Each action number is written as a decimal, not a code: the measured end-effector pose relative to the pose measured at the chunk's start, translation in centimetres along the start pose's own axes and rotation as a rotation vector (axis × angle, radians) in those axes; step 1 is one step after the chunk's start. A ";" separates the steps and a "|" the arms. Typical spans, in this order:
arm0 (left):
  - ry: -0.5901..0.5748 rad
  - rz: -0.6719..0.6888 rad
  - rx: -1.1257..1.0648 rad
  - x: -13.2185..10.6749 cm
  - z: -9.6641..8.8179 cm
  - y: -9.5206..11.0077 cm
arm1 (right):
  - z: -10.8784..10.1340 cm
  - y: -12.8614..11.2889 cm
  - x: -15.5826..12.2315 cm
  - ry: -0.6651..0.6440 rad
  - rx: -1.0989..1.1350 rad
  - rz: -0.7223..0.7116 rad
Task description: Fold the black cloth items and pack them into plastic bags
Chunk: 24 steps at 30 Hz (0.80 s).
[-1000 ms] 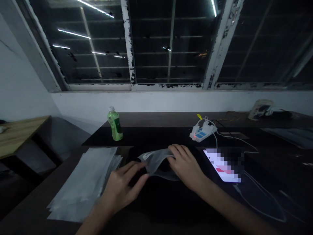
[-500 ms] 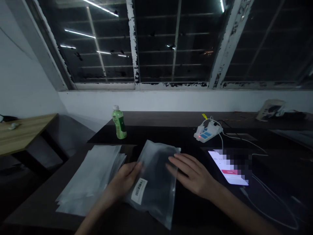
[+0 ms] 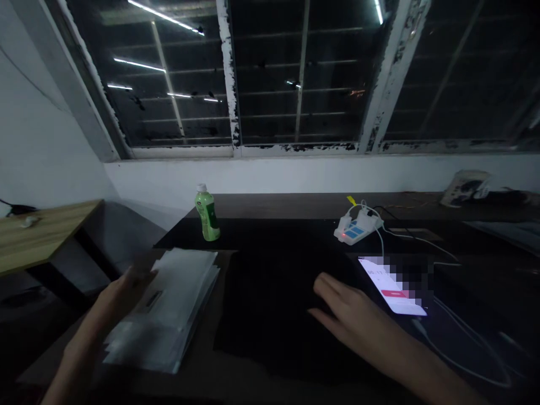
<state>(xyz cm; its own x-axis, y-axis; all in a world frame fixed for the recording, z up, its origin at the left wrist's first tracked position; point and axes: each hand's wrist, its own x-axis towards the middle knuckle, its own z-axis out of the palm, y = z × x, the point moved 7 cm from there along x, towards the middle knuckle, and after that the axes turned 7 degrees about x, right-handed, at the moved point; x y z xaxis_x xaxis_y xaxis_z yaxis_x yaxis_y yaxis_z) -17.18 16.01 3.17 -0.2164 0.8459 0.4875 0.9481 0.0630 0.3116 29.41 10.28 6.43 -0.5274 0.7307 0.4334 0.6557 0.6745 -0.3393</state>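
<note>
My left hand [image 3: 120, 292] is at the left side of a stack of clear plastic bags [image 3: 177, 315] on the dark table, touching the top bag [image 3: 166, 289], which has a small label. The hand is blurred and its fingers are hard to make out. My right hand [image 3: 343, 309] lies flat on the dark table surface [image 3: 270, 304] with fingers stretched out, holding nothing, just left of a lit phone [image 3: 392, 284].
A green bottle [image 3: 206, 214] stands at the back left of the table. A white power strip [image 3: 356, 228] with cables sits at the back right, and white cables [image 3: 464, 349] trail near the phone. A wooden table [image 3: 37, 233] stands at the left. Windows fill the wall behind.
The packed bag that lay between my hands has gone left onto the stack with my left hand. My right hand has lifted off it and rests on the bare table.
</note>
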 end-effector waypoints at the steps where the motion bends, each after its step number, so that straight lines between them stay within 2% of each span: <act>1: 0.059 0.028 0.124 -0.4 -0.3 0.4 | 1.3 0.7 0.1 -0.089 0.093 0.081; 3: 0.120 0.100 0.317 -1.5 -0.4 2.9 | 3.1 1.8 0.5 -0.210 0.268 0.195; 4: 0.143 0.149 0.345 -2.4 -0.4 4.9 | 3.5 2.3 0.7 -0.238 0.350 0.234; 6: 0.138 0.278 0.225 -4.5 -0.2 10.3 | 3.6 3.3 1.3 -0.272 0.521 0.288; 9: -0.043 0.481 -0.030 -8.7 0.6 19.8 | 2.9 5.6 2.2 -0.290 0.738 0.351; 11: -0.072 0.620 -0.144 -11.6 0.4 25.4 | 2.0 8.3 2.9 -0.212 0.679 0.414; 13: -0.097 0.719 -0.200 -13.8 0.7 29.3 | 0.3 11.5 3.2 -0.008 0.409 0.505; 15: -0.118 0.794 -0.213 -15.3 1.6 31.6 | -1.5 13.2 2.9 0.181 0.161 0.558; 16: -0.112 0.827 -0.213 -15.9 2.2 32.3 | -1.9 13.2 2.7 0.212 0.114 0.547; 18: -0.077 0.885 -0.205 -16.6 3.3 33.3 | -1.6 11.8 2.4 0.109 0.178 0.431; 22: -0.018 0.945 -0.181 -17.9 4.9 34.7 | -0.2 6.0 0.8 -0.228 0.288 0.072; 24: 0.013 0.980 -0.188 -18.7 5.0 35.6 | 0.7 4.2 0.0 -0.301 0.236 0.011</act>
<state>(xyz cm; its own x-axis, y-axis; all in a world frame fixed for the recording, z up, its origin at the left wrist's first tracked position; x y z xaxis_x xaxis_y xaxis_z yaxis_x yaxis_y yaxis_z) 21.76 5.11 1.03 0.6381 0.4741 0.6067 0.6577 -0.7453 -0.1094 31.78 13.17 4.37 -0.6790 0.7126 0.1764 0.5383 0.6467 -0.5403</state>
